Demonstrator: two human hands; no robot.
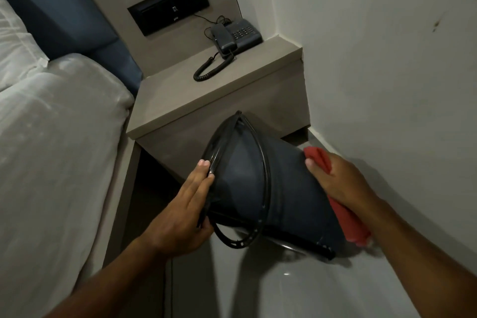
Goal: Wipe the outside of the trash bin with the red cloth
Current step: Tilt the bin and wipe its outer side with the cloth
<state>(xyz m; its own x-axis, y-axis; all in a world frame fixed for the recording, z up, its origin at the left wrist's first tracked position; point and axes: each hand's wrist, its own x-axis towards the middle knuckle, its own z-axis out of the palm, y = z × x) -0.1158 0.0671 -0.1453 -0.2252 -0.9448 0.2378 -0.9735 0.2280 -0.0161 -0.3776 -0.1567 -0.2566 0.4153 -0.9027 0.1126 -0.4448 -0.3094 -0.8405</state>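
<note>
The dark trash bin (271, 188) is tipped on its side above the grey floor (258, 292), its open rim turned toward the bed (51, 137) and its base toward the white wall (387, 59). The left hand (185, 209) grips the rim, fingers flat along its edge and thumb beneath. The right hand (343, 183) presses the red cloth (346, 217) against the bin's outer side near the base, fingers closed over the fabric. Behind stands a bedside table (206, 100) carrying a black telephone (235, 36) with a coiled cord.
</note>
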